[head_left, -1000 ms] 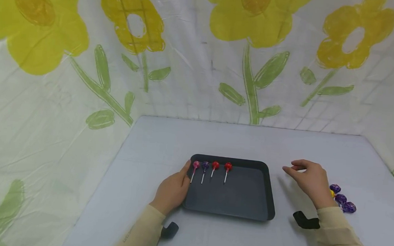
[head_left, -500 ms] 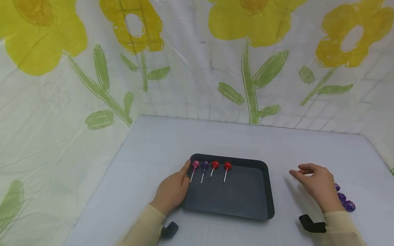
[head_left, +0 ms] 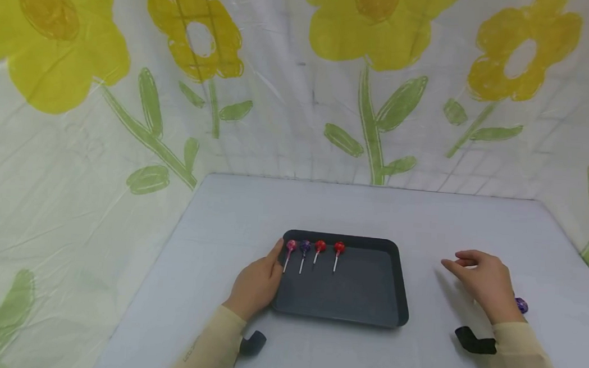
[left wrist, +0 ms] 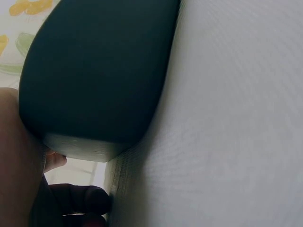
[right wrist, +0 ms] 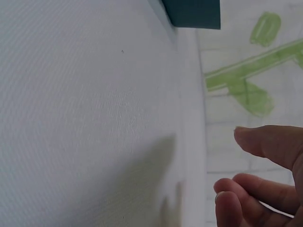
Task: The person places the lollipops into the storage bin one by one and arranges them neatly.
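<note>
On the dark grey tray (head_left: 338, 296), a pink lollipop (head_left: 291, 245), a purple lollipop (head_left: 305, 245) and two red lollipops, one (head_left: 320, 246) left of the other (head_left: 339, 247), lie in a row, white sticks toward me. My left hand (head_left: 257, 283) holds the tray's left edge; the tray's outer wall (left wrist: 94, 71) fills much of the left wrist view. To the right, over the table, my right hand (head_left: 488, 283) hovers with fingers loosely bent and nothing between thumb and fingertips. Purple-wrapped candy (head_left: 521, 305) shows behind its wrist, mostly hidden by it.
A white-covered table (head_left: 374, 211) carries everything. Behind it hangs a white sheet (head_left: 278, 121) with yellow flowers and green leaves. Each wrist wears a black mount, the right one (head_left: 474, 341) close over the table.
My right hand has moved right and a little toward me, away from the tray, covering more of the purple-wrapped candies. The left hand stays at the tray's edge.
</note>
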`<state>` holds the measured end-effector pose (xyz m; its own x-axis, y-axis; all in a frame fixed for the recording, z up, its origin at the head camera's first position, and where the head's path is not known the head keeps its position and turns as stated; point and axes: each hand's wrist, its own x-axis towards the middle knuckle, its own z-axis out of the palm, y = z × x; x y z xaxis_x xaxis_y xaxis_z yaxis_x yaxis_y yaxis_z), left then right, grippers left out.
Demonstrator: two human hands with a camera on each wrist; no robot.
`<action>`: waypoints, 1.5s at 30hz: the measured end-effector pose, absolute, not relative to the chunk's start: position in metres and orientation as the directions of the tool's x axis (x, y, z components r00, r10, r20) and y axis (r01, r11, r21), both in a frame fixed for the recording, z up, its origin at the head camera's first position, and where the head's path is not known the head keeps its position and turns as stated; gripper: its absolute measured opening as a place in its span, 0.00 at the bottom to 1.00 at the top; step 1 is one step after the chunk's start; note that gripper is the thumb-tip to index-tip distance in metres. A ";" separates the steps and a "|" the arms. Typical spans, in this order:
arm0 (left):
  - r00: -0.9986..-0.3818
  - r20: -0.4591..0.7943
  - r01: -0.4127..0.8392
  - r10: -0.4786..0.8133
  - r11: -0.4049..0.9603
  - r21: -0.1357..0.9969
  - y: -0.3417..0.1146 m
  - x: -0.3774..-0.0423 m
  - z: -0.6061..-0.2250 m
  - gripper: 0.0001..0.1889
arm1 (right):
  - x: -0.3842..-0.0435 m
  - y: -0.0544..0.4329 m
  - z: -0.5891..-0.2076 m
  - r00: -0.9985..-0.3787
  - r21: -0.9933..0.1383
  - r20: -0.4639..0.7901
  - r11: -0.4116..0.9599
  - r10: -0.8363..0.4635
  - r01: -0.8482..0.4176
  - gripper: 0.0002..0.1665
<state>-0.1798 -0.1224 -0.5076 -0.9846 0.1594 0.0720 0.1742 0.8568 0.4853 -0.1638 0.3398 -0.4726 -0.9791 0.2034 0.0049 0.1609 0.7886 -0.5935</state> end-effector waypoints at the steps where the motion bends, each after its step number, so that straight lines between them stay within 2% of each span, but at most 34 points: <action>1: -0.984 0.072 0.175 0.160 0.856 0.487 -0.122 -0.180 -0.507 0.30 | -0.163 0.341 -0.473 -0.979 -0.594 0.003 0.787 0.206 0.164 0.39; 10: -0.985 0.062 0.168 0.158 0.855 0.491 -0.123 -0.181 -0.508 0.30 | -0.158 0.355 -0.475 -0.972 -0.589 -0.045 0.780 0.233 0.214 0.41; 18: -0.986 0.059 0.164 0.155 0.856 0.491 -0.124 -0.182 -0.510 0.31 | -0.152 0.367 -0.478 -0.975 -0.560 0.043 0.814 0.217 0.156 0.35; 28: -0.987 0.050 0.155 0.150 0.860 0.487 -0.124 -0.183 -0.512 0.31 | -0.152 0.375 -0.480 -0.964 -0.533 0.077 0.827 0.255 0.176 0.30; 35: -0.988 0.048 0.154 0.150 0.854 0.498 -0.124 -0.182 -0.511 0.31 | -0.150 0.379 -0.482 -0.963 -0.518 0.031 0.828 0.267 0.214 0.33; 45: -0.989 0.040 0.142 0.141 0.856 0.496 -0.123 -0.182 -0.511 0.30 | -0.157 0.383 -0.482 -0.958 -0.452 -0.049 0.849 0.284 0.275 0.33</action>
